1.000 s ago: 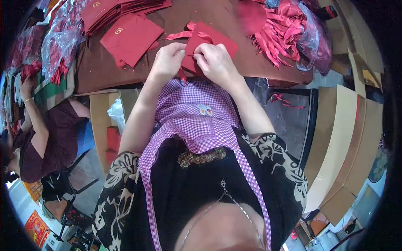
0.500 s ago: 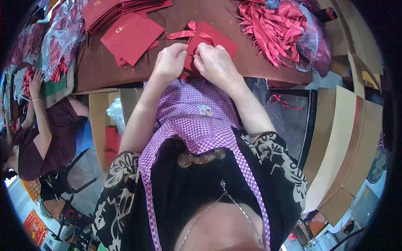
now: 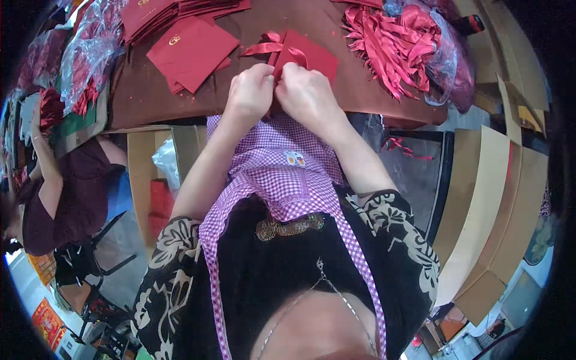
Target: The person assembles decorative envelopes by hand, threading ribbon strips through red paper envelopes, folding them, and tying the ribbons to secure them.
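Note:
A red card piece [image 3: 321,55] lies near the table's front edge, with a red ribbon [image 3: 262,48] looped out at its upper left. My left hand [image 3: 250,90] is closed at the lower left of the card. Right beside it, my right hand [image 3: 305,95] is closed over the card's lower part, knuckles up. The two hands nearly touch. Their fingertips, and whatever they pinch, are hidden behind the knuckles.
Red cards with a gold mark [image 3: 192,51] lie left on the brown tablecloth [image 3: 300,13], below a stack of red cards [image 3: 147,18]. A heap of red ribbons [image 3: 393,51] is at the right. A co-worker [image 3: 72,192] sits at far left. Cardboard boxes [image 3: 480,210] stand right.
Both hands have drawn closer together, the left one shifting right. The hand blurred over the ribbon heap a second ago is gone. The co-worker's arm has moved.

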Tool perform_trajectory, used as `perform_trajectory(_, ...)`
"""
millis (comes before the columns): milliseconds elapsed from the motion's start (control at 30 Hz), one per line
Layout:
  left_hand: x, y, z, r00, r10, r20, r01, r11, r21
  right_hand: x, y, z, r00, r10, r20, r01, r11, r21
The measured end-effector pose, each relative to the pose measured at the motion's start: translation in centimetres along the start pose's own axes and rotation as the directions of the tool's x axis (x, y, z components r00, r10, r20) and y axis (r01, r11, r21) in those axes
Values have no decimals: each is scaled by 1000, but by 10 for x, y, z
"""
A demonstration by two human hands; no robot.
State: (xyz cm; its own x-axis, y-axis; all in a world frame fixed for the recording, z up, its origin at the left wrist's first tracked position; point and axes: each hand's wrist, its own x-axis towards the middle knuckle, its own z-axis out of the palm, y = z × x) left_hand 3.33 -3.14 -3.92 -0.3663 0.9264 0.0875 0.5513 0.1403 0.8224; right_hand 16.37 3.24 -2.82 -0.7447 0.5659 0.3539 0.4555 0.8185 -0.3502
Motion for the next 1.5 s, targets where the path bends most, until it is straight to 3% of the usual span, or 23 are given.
perform_trajectory(67,-4,4,0,1000,8,-28,-7,1000,21,1,4,0,979,196,47,-201,968,149)
perform_trajectory(133,-5,6,-3,999,34,3,-34,999,-8,3,9,-11,949,270,162,-309,901,306)
perform_trajectory(233,-3,15,-4,992,-102,71,105,994,-37,0,2,-17,977,187,102,-207,946,249)
perform_trajectory(267,-2,14,-2,992,-106,62,107,994,-20,-1,-1,-18,992,101,74,-109,987,120)
perform_trajectory(300,-3,18,-1,997,-72,35,69,996,63,-1,-3,-18,998,11,54,-11,1000,-15)
perform_trajectory(400,-3,15,5,994,102,35,-107,982,158,-1,0,-13,988,-139,65,148,976,-163)
perform_trajectory(533,-3,7,3,996,93,12,-92,992,-82,2,10,-16,986,-155,63,156,988,-21)
perform_trajectory(600,-4,6,-4,997,28,78,-11,979,-206,2,9,-24,989,-142,44,140,989,40)
perform_trajectory(667,-3,-7,-6,987,110,114,-78,964,-255,-3,11,-22,998,27,55,-38,978,205)
perform_trajectory(733,-3,-6,-8,987,65,147,-28,971,-238,-6,13,-17,998,42,41,-51,965,257)
perform_trajectory(833,-5,1,-9,987,118,113,-91,971,-220,-7,12,-20,992,118,35,-123,930,346)
perform_trajectory(1033,-1,-13,1,972,45,229,66,889,-454,-15,11,-17,979,196,46,-195,865,462)
perform_trajectory(1067,-1,-20,6,970,61,236,53,891,-452,-17,13,-14,978,203,39,-198,867,456)
perform_trajectory(1133,-2,-25,7,956,268,118,-222,926,-304,-19,13,-15,976,211,56,-212,859,466)
perform_trajectory(1200,-2,-26,7,956,232,178,-163,929,-332,-20,13,-13,975,221,30,-209,859,467)
perform_trajectory(1333,-1,-26,9,909,409,77,-382,893,-237,-21,9,-15,988,147,-39,-116,894,433)
perform_trajectory(1433,2,-21,-2,859,495,129,-447,850,-279,-23,6,-18,983,100,-153,-37,929,369)
perform_trajectory(1467,2,-19,-5,877,435,203,-387,892,-235,-24,5,-19,984,82,-155,-19,928,371)
perform_trajectory(1500,1,-21,-4,874,451,180,-404,881,-247,-24,3,-21,984,77,-158,-20,943,333)
